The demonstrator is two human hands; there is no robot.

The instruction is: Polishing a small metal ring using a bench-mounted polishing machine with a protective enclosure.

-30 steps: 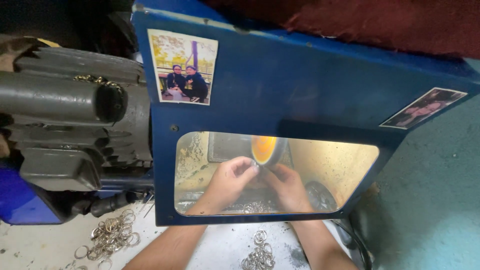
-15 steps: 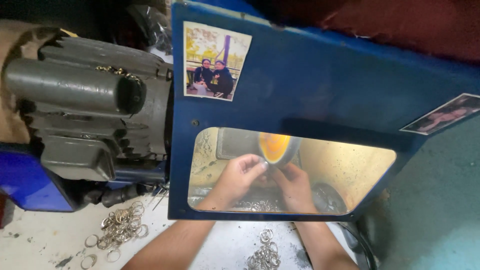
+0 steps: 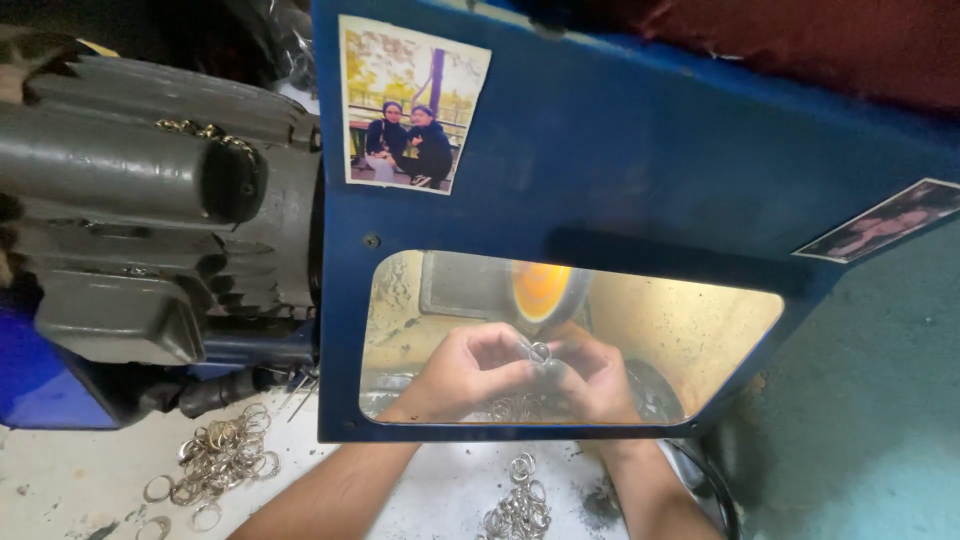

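Metal ring (image 3: 540, 351): light, stiff, slippery; left hand (image 3: 468, 368) and right hand (image 3: 596, 372) pinch its rim at the wheel (image 3: 540, 290)

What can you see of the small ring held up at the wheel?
The ring is a small, thin metal loop, silvery and shiny, seen through the clear window of the blue guard. Both hands pinch it, the left hand and right hand, just below the orange wheel. Whether it touches the wheel cannot be told.
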